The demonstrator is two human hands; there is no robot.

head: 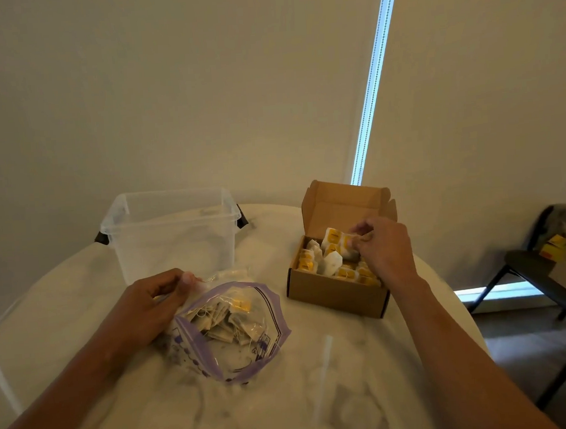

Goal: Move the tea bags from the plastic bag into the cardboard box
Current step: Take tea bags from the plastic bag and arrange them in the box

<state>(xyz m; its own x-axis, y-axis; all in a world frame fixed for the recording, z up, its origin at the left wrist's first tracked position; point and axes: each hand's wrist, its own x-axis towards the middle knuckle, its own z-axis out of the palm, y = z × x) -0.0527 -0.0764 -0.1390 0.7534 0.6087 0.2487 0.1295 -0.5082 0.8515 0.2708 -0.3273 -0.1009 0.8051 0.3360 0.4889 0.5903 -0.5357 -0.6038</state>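
Round white marbled tabletop (82, 329), seen from above and carrying all the task's things. A dark chair (526, 264) stands on the floor to the right, well apart from the tabletop; what lies on its seat is too blurred to tell.

Clear plastic bin (172, 235), upright at the far left of the tabletop, with a dark latch at each end.

Cardboard box (337, 294), at the far right, lid flap standing open at the back. It is well filled with tea bags (328, 261), white sachets with yellow tags, some upright and some tilted.

Plastic bag (267, 349), clear with a purple zip strip, lying near the front between the bin and the box, mouth gaping upward. More tea bags lie heaped inside it.

Left hand (150, 304), at the bag's left far edge; its fingers (187, 279) are curled and, with the thumb, pinch the clear plastic of the rim, holding the mouth open.

Right hand (384, 247), over the right half of the open box; its fingers are curled together and pinch a tea bag (348, 242) just above the ones already packed.
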